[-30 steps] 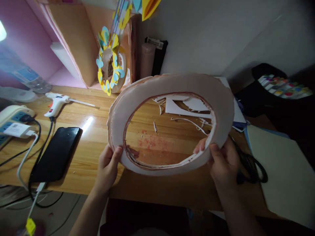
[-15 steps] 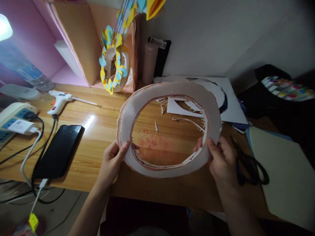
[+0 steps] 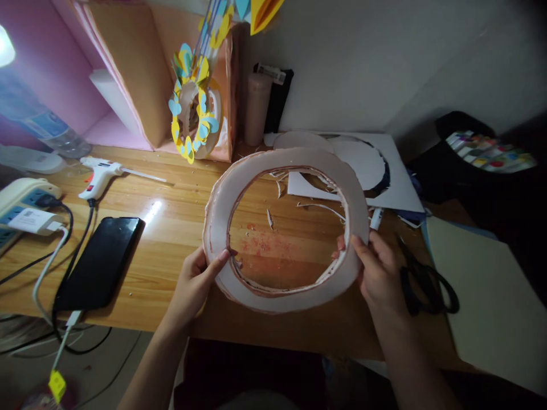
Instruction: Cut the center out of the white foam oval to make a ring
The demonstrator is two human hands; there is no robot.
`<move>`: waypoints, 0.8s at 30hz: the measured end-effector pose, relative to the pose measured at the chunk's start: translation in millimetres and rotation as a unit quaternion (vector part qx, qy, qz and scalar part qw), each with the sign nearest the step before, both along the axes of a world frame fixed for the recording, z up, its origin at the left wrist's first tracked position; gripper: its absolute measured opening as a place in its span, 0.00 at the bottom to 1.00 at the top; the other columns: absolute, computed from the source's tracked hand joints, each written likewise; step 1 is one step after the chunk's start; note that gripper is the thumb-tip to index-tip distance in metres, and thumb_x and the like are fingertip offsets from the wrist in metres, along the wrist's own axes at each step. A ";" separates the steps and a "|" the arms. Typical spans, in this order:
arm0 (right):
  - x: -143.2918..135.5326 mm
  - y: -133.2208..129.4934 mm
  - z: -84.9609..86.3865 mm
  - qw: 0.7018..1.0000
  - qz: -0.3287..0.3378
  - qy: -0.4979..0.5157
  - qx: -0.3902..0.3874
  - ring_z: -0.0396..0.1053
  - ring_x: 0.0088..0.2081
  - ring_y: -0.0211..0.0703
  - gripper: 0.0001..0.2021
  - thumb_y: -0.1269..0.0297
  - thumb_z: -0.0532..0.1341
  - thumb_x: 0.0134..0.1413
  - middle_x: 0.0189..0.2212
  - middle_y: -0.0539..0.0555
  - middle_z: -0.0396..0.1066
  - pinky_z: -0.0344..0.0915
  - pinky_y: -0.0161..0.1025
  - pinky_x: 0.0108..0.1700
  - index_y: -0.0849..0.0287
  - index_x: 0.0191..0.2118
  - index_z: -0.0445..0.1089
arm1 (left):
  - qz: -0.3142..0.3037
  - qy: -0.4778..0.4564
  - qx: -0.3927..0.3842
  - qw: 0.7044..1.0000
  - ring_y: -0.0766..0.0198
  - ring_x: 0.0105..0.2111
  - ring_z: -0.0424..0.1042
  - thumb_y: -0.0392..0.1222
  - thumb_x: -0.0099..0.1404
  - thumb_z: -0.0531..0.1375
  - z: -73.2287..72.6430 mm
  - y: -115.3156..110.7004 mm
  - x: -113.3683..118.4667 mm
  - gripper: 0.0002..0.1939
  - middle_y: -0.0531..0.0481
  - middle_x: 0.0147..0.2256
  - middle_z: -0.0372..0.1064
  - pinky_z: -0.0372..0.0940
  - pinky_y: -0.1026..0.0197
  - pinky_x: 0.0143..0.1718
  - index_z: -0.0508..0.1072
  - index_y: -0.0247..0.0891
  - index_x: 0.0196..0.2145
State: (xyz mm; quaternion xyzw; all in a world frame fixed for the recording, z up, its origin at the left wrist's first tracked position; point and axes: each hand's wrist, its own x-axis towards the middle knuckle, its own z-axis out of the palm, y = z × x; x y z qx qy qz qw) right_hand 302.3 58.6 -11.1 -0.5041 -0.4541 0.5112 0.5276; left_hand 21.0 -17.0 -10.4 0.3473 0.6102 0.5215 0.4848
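A large pale ring point(image 3: 290, 299), cut with rough, brownish edges, is held up over the wooden desk. My left hand point(image 3: 197, 279) grips its left side, thumb on the front face and fingers behind. My right hand point(image 3: 378, 270) pinches the right side the same way, with fingertips showing through the hole. Through the ring I see reddish stains and a few white scraps point(image 3: 270, 219) on the desk. Black-handled scissors point(image 3: 429, 287) lie just right of my right hand.
On the left are a black phone point(image 3: 102, 262), a white glue gun point(image 3: 100, 175) and a power strip point(image 3: 25, 199) with cables. A flower-trimmed ring point(image 3: 174, 134) hangs at the back. White cut board point(image 3: 399, 171) and a pale sheet point(image 3: 491, 296) lie right.
The ring's right side has come slightly left and turned a little, with my right hand moving along. Both hands keep their grip. The whole view has shifted slightly.
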 end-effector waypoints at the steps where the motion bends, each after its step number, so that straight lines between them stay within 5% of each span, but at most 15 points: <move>1: -0.6 -0.2 0.1 1.000 0.002 0.002 0.001 0.68 0.23 0.37 0.08 0.58 0.63 0.54 0.25 0.47 0.67 0.66 0.33 0.22 0.55 0.34 0.66 | 0.004 0.001 0.005 1.000 0.63 0.28 0.73 0.52 0.56 0.65 0.4 0.5 0.6 0.15 0.49 0.28 0.76 0.67 0.65 0.29 0.78 0.36 0.31; 7: 1.9 0.4 -3.2 0.999 0.019 -0.026 -0.003 0.70 0.23 0.39 0.10 0.56 0.62 0.55 0.26 0.48 0.70 0.68 0.36 0.23 0.55 0.36 0.64 | 0.022 -0.007 -0.007 1.000 0.62 0.29 0.72 0.52 0.55 0.66 0.1 4.1 0.0 0.16 0.48 0.30 0.76 0.67 0.65 0.31 0.78 0.35 0.32; 12: 20.3 10.8 0.5 0.980 0.156 -0.118 -0.045 0.73 0.31 0.42 0.13 0.53 0.59 0.57 0.31 0.53 0.75 0.71 0.39 0.34 0.59 0.36 0.68 | 0.009 0.015 -0.020 1.000 0.61 0.31 0.72 0.52 0.52 0.68 -6.0 5.0 -5.2 0.17 0.49 0.31 0.77 0.67 0.66 0.32 0.78 0.36 0.34; 14: 33.7 15.2 5.1 0.968 0.164 -0.183 -0.041 0.73 0.34 0.42 0.14 0.53 0.60 0.56 0.33 0.54 0.75 0.71 0.39 0.35 0.59 0.38 0.69 | 0.003 0.028 -0.034 0.999 0.60 0.33 0.73 0.53 0.51 0.68 -7.0 6.0 -9.4 0.19 0.49 0.33 0.77 0.68 0.66 0.33 0.78 0.36 0.35; 20: 109.8 17.2 18.6 0.946 -0.015 -0.324 0.010 0.72 0.30 0.41 0.15 0.55 0.57 0.57 0.34 0.56 0.75 0.68 0.37 0.27 0.59 0.44 0.70 | -0.034 0.052 -0.104 0.993 0.57 0.33 0.74 0.57 0.44 0.70 -6.2 6.8 -25.7 0.23 0.49 0.31 0.78 0.71 0.65 0.32 0.79 0.38 0.33; 24: 167.1 16.0 23.7 0.844 -0.082 -0.526 0.060 0.73 0.33 0.44 0.08 0.62 0.58 0.55 0.34 0.54 0.76 0.68 0.41 0.34 0.56 0.38 0.72 | -0.047 0.015 -0.139 0.989 0.53 0.27 0.75 0.58 0.48 0.68 -12.4 2.0 -28.0 0.19 0.51 0.27 0.78 0.72 0.58 0.24 0.78 0.42 0.32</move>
